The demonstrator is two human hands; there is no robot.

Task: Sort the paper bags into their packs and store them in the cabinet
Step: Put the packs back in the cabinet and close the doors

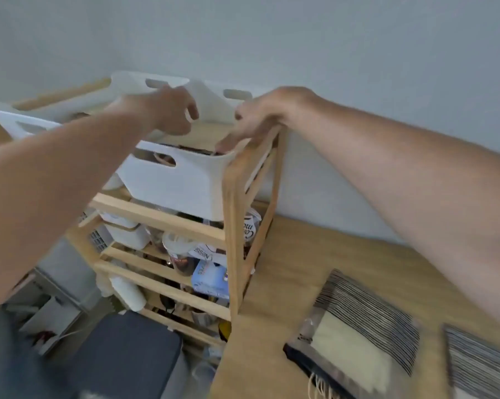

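- Grey wall behind; wooden shelf unit (pixel 231 226) stands at the left end of a wooden table (pixel 315 272).
- White bin (pixel 179 182) sits on the shelf's upper level, something brown inside, too blurred to name.
- Left hand (pixel 171 110) hovers above the bin's back edge, fingers curled and slightly apart, holding nothing visible.
- Right hand (pixel 257 116) is at the bin's right rim, fingertips dipping inside; whether they pinch anything is unclear.
- Paper bag packs (pixel 358 335) lie flat on the table, below and right of both hands, long axis running away diagonally.
- Second pack (pixel 481 367) is at the right edge.
- Right hand is nearer the packs, so it likely fetches them.
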